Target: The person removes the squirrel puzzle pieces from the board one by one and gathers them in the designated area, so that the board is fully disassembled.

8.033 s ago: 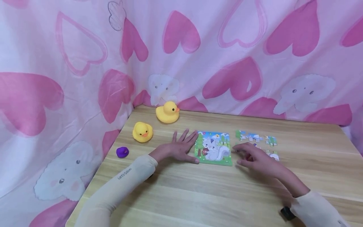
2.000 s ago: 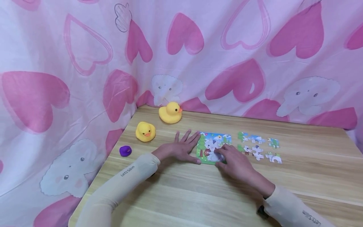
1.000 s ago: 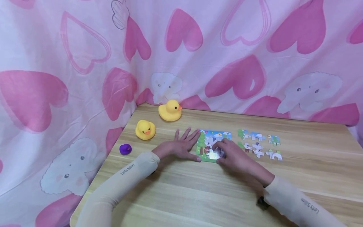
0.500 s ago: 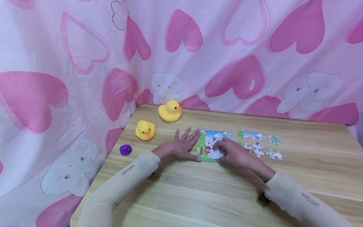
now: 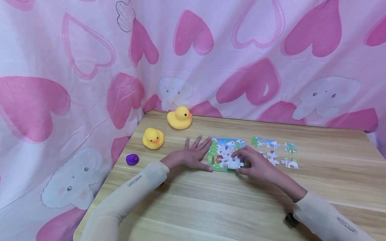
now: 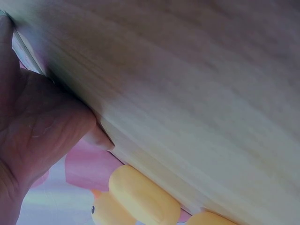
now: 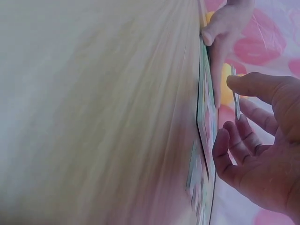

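A square jigsaw puzzle (image 5: 222, 149) with a white squirrel picture lies on the wooden table. My left hand (image 5: 193, 157) lies flat, fingers spread, along its left edge. Above the puzzle's lower right part, my right hand (image 5: 257, 164) pinches a jigsaw piece (image 5: 236, 163) between thumb and fingers. Seen edge-on in the right wrist view, this piece (image 7: 236, 96) is raised off the puzzle, with a gap beneath it. Several loose pieces (image 5: 272, 157) lie in two rows right of the puzzle; the right hand hides part of the nearer row.
Two yellow rubber ducks (image 5: 153, 138) and a small purple duck (image 5: 132, 159) sit on the left of the table (image 5: 193, 204). A pink heart-print curtain (image 5: 193, 36) hangs behind and to the left.
Eight seconds ago, my right hand was beside the loose pieces. It moved left onto the puzzle, took hold of a piece, lifted it and shifted slightly right. The left hand stays in place.
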The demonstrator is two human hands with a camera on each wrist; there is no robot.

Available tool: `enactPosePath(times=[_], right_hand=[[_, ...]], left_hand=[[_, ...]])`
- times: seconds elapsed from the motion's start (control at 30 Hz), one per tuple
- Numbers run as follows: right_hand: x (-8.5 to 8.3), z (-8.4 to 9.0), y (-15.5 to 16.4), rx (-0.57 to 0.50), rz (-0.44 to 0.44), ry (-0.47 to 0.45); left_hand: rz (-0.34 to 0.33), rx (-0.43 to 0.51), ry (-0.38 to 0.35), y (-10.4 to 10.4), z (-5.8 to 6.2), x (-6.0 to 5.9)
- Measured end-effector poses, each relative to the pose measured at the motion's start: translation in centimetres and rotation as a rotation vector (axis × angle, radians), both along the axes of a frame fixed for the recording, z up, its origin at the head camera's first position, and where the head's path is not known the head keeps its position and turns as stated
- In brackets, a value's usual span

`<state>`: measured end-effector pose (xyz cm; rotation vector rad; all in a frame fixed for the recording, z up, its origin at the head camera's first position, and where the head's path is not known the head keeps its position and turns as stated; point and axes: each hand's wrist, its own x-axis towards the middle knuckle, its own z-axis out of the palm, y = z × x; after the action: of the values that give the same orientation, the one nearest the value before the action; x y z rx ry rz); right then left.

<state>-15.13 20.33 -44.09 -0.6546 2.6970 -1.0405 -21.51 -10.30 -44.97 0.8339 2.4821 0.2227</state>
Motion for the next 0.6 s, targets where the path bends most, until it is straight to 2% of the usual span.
enactPosePath(times=[0.4, 0.6], right_hand=[[1.8, -0.4, 5.6, -0.044, -0.049, 0.096], [3.0, -0.6, 8.6, -0.014, -0.087, 0.138]], left_hand=[[0.001, 0.006, 0.004, -0.1, -0.4, 0.0], [-0.001, 0.010, 0.004, -0.2, -0.4, -0.1]])
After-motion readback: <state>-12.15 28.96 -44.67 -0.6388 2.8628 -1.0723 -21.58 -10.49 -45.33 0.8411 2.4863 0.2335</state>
